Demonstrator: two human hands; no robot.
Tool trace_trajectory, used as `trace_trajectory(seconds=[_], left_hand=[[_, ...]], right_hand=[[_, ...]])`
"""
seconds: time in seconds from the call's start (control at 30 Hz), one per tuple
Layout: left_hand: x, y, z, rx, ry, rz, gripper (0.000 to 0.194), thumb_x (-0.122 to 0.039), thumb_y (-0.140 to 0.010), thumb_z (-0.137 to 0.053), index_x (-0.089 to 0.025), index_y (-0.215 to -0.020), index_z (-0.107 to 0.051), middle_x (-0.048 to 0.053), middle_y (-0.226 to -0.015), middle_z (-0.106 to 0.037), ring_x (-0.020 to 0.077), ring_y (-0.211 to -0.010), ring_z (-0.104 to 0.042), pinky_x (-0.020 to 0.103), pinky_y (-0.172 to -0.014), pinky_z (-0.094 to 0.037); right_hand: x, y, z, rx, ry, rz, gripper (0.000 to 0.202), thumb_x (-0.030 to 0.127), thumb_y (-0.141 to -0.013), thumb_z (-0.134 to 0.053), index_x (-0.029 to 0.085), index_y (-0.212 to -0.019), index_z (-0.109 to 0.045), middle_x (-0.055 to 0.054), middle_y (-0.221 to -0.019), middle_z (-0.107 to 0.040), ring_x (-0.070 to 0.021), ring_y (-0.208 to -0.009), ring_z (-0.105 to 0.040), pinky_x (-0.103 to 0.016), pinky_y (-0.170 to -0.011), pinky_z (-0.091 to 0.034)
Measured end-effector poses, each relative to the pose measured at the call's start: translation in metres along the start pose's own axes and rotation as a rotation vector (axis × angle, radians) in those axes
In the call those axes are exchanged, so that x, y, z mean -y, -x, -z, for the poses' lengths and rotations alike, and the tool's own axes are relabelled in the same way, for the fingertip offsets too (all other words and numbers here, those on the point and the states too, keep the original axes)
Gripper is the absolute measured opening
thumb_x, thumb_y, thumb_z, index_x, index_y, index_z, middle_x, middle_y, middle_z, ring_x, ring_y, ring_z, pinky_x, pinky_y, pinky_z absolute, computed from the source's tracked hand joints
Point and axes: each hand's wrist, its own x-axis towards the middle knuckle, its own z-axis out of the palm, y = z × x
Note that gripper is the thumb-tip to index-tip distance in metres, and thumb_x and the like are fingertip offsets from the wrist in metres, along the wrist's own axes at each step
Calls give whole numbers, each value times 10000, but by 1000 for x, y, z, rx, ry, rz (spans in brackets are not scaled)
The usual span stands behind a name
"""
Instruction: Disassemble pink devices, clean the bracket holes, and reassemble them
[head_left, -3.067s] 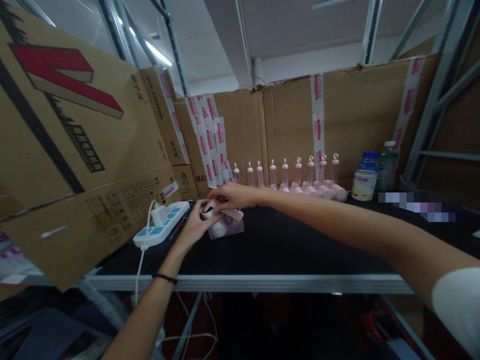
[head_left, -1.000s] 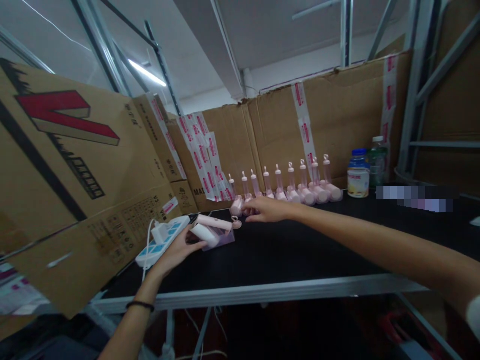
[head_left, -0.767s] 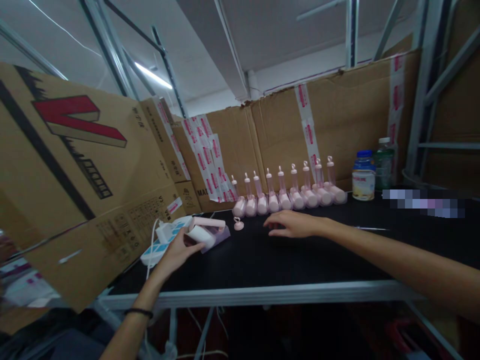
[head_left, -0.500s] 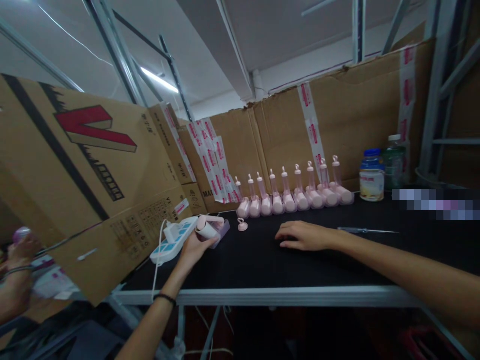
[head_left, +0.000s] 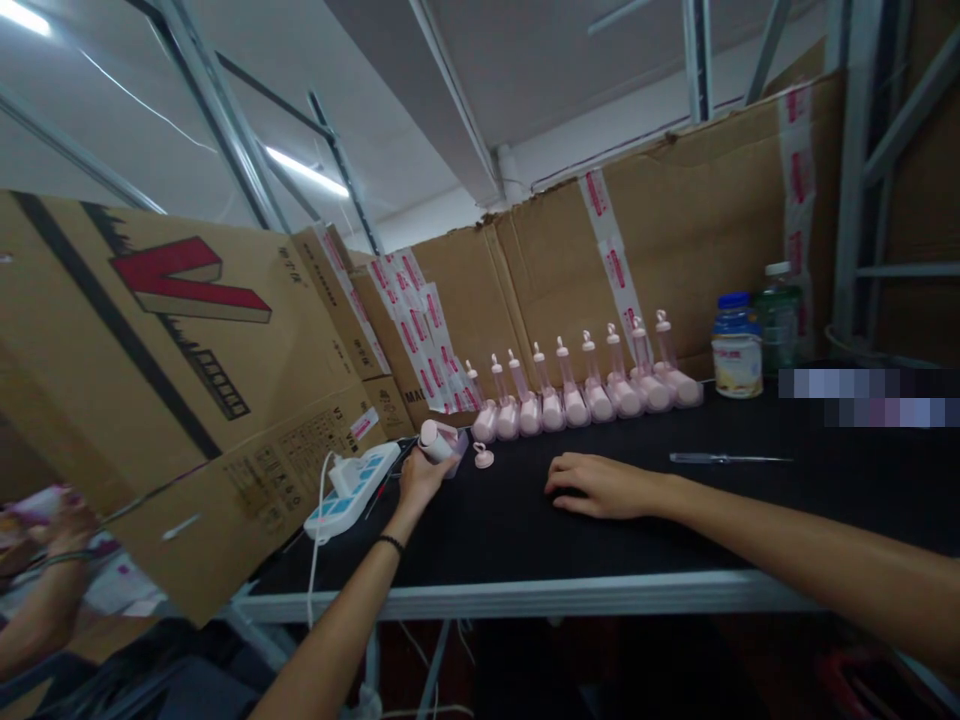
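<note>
My left hand [head_left: 420, 480] is closed around a pink-and-white cylindrical device [head_left: 437, 442] with a clear plastic part, low over the table beside the power strip. Just right of it lies a loose pink cap with a ring [head_left: 484, 457]. My right hand [head_left: 589, 484] rests palm down on the black tabletop, holding nothing, its fingers loosely bent and lying on the surface. Behind both hands stands a row of several pink devices [head_left: 577, 405] with clear upright tubes and ringed caps. Right of my right hand lies a screwdriver [head_left: 697, 458].
A white power strip [head_left: 352, 490] with a plugged-in cord sits at the left. Cardboard walls [head_left: 540, 300] bound the back and left. A blue-lidded jar [head_left: 736, 350] and a green bottle [head_left: 778, 320] stand at the right rear. Another person's hand [head_left: 71, 525] shows far left.
My left hand has moved right and away from me with the device, uncovering more of the power strip. My right hand has stayed on the table. The view has shifted slightly.
</note>
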Motion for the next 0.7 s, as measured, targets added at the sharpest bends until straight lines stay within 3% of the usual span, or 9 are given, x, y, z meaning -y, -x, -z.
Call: trace_trajectory(seconds=[0.47, 0.57, 0.7], left_hand=[[-8, -19, -25, -107, 52, 57, 546, -480, -723, -778, -126, -1125, -676, 240, -1182, -723, 400, -1196, -642, 389, -884, -461], [0, -18, -21, -112, 78, 67, 524, -468, -695, -797, -140, -1084, -670, 235, -1170, -726, 404, -1188, -645, 395, -890, -467], [28, -10, -3, -106, 129, 52, 549, -441, -677, -798, -139, -1100, -621, 239, -1206, -701, 410, -1152, -654, 434, -910, -476]], right_hand=[[4, -1, -2, 15, 22, -33, 272, 327, -1004, -553, 205, -1202, -695, -107, -1184, -659, -244, -1112, -628, -388, -1010, -488], [6, -1, -1, 18, 25, -39, 276, 326, -1011, -542, 203, -1207, -692, -109, -1191, -657, -244, -1112, -626, -388, -1007, -489], [5, -1, -3, 15, 12, -46, 272, 323, -1003, -555, 208, -1208, -693, -111, -1197, -656, -247, -1117, -623, -398, -1013, -485]])
